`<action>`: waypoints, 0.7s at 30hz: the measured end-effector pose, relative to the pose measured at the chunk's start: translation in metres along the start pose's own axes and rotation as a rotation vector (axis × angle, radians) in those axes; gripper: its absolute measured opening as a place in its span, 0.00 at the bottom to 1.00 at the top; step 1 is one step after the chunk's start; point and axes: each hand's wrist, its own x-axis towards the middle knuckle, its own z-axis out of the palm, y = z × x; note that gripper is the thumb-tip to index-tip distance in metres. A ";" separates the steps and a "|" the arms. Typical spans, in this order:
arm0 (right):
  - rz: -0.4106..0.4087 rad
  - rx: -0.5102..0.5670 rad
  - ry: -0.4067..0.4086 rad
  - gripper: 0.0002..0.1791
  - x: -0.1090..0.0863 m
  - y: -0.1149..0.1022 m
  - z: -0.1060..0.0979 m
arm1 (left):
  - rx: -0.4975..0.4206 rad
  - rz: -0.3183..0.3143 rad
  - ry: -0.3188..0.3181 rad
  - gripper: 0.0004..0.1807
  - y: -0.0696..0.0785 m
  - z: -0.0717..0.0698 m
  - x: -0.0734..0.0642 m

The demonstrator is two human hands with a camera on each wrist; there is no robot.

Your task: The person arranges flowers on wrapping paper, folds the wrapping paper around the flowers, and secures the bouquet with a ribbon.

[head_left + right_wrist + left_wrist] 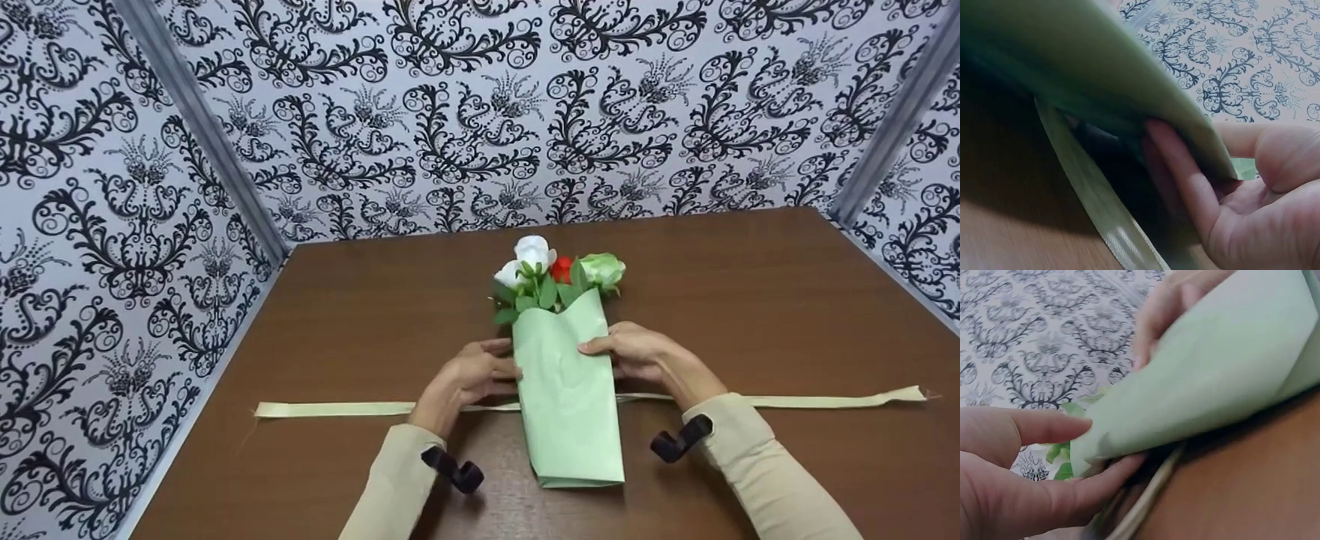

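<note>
A bouquet wrapped in pale green paper lies on the brown table. White roses, a red flower and a light green rose stick out of its far end among leaves. My right hand grips the right edge, thumb on top and fingers underneath, as the right wrist view also shows. On the opposite edge, my left hand holds the wrapping between its thumb and the fingers tucked below. A cream ribbon runs crosswise beneath the bouquet, its middle hidden by the paper.
The brown table meets patterned walls at the back and sides. The ribbon's right end stretches towards the table's right side. Black straps hang from both wrists.
</note>
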 end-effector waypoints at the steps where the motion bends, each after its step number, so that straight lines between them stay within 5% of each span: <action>1: 0.003 0.002 0.000 0.07 0.000 0.000 0.000 | 0.016 0.004 0.008 0.39 -0.001 0.001 -0.001; 10: -0.001 -0.021 0.030 0.11 0.001 0.003 0.001 | 0.159 0.078 0.087 0.44 -0.003 0.013 -0.005; 17: 0.022 -0.190 0.139 0.23 0.001 0.001 0.005 | 0.644 0.239 0.194 0.44 0.000 0.024 -0.012; 21: 0.041 -0.478 0.289 0.40 -0.003 -0.002 0.009 | 0.858 0.245 0.227 0.44 0.001 0.028 -0.020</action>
